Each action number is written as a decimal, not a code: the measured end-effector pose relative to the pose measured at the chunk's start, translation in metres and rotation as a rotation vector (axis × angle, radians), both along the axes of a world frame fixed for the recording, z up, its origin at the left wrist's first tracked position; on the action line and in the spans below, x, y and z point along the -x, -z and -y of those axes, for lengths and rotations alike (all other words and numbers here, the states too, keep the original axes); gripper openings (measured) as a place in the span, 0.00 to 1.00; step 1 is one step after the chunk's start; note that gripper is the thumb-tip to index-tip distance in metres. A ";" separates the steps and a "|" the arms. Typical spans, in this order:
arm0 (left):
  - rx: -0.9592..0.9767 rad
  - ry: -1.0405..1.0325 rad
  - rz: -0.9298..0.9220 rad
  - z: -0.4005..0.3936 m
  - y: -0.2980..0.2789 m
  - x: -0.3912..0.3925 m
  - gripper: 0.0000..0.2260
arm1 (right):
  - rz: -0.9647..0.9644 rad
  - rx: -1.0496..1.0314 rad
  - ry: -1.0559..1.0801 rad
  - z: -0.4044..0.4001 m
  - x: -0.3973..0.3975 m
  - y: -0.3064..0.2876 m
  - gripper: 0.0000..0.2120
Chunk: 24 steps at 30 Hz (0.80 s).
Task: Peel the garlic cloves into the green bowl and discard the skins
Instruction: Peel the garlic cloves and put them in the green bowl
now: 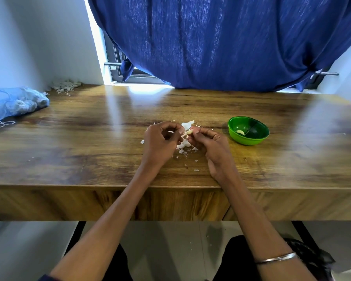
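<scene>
**A:** Head cam: where's the clove, and which way is it pointing?

**B:** I see the garlic clove (189,132) pinched in the right hand (208,145) fingertips, long axis roughly left-right, tip toward the left hand (160,141). Pale cream, mostly bare. The left hand's fingers are curled, pinching a skin flake, I think. Papery skins (185,147) lie on the wooden table (89,138). The green bowl (248,130), to the right, holds one peeled clove (240,132). No writing I can read.

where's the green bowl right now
In the head view the green bowl sits on the wooden table, just right of the right hand, holding one peeled garlic clove.
</scene>
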State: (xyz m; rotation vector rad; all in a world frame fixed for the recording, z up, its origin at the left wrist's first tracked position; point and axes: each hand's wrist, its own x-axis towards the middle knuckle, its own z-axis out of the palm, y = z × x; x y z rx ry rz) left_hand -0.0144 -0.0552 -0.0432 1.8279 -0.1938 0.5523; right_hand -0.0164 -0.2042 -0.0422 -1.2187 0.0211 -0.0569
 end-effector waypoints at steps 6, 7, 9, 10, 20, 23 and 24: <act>-0.208 -0.113 0.073 0.002 0.001 0.004 0.06 | 0.012 -0.026 0.000 -0.001 0.003 -0.003 0.07; -0.214 -0.120 0.081 0.001 0.000 0.005 0.05 | 0.020 -0.027 -0.006 -0.001 0.003 -0.003 0.08; -0.217 -0.123 0.047 -0.001 0.000 0.005 0.03 | 0.021 -0.037 -0.010 0.000 0.003 -0.004 0.08; -0.211 -0.125 0.033 -0.002 0.000 0.004 0.03 | 0.016 -0.040 -0.009 0.000 0.004 -0.004 0.08; -0.101 0.026 0.109 0.002 -0.003 0.007 0.09 | 0.035 -0.034 -0.022 -0.001 0.004 -0.003 0.07; 0.010 0.033 0.077 0.001 -0.003 0.008 0.08 | 0.060 -0.013 -0.041 -0.003 0.005 -0.002 0.06; 0.045 0.027 0.073 0.000 -0.003 0.007 0.08 | 0.068 -0.006 -0.042 -0.003 0.005 -0.002 0.06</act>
